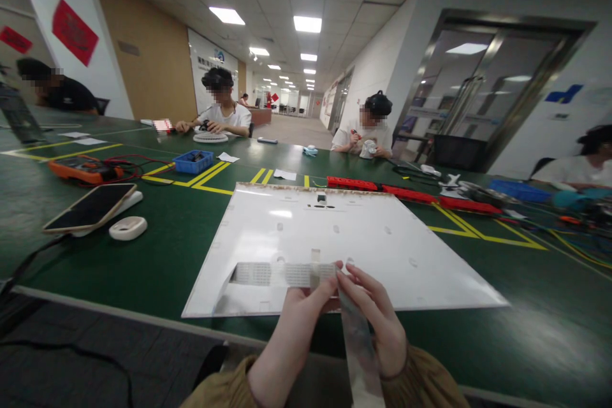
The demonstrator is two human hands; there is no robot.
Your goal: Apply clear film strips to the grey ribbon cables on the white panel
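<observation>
Both my hands meet over the near edge of a large white panel (310, 229) lying flat on the green table. A long, flat silver-grey strip (299, 274) with small print on it runs leftward from my fingers across the panel, and its other length hangs down toward me over the table edge. My left hand (306, 312) pinches the strip between thumb and fingers. Close beside it, my right hand (375, 315) grips the strip where it turns downward. The panel has several slots and small tabs. What the strip is made of, I cannot tell.
To the left are a phone (90, 207) on a stand, a white ring-shaped part (128, 228), an orange multimeter (83, 170) and a blue tray (193, 162). Red bars (414, 194) lie behind the panel, with cables (574, 242) at right. Several people sit around the table.
</observation>
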